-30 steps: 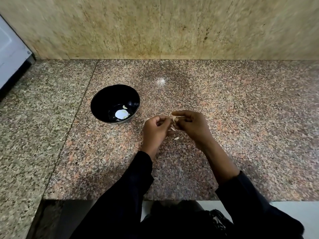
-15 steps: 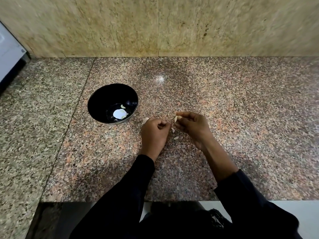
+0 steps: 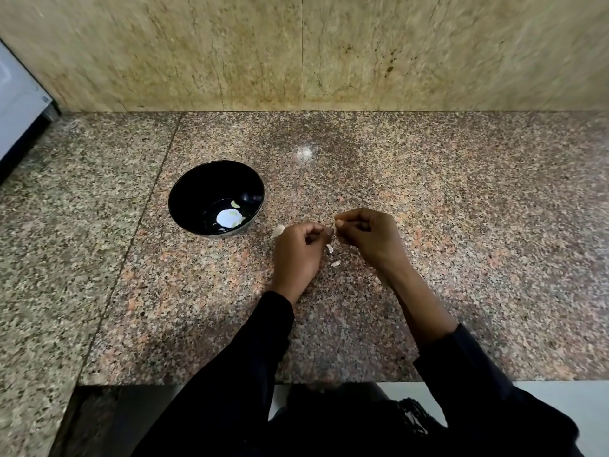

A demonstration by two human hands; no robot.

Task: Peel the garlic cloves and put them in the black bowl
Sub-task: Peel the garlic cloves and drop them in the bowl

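Observation:
A black bowl point(image 3: 216, 197) stands on the granite counter, left of my hands, with a few peeled garlic cloves point(image 3: 235, 203) in its bottom. My left hand point(image 3: 298, 250) and my right hand point(image 3: 370, 237) meet just right of the bowl, fingers curled. Between their fingertips they pinch a small garlic clove point(image 3: 333, 228), mostly hidden by the fingers. Bits of pale garlic skin point(image 3: 329, 248) lie on the counter under the hands, and a larger piece of skin point(image 3: 277, 230) lies beside my left knuckles.
The speckled granite counter point(image 3: 428, 199) runs back to a beige stone wall point(image 3: 296, 51). A white appliance point(image 3: 16, 100) stands at the far left. The counter's front edge point(image 3: 296, 382) is near my body.
Both hands stay together over the same spot; the fingers have shifted slightly while working the clove. The view has moved a little.

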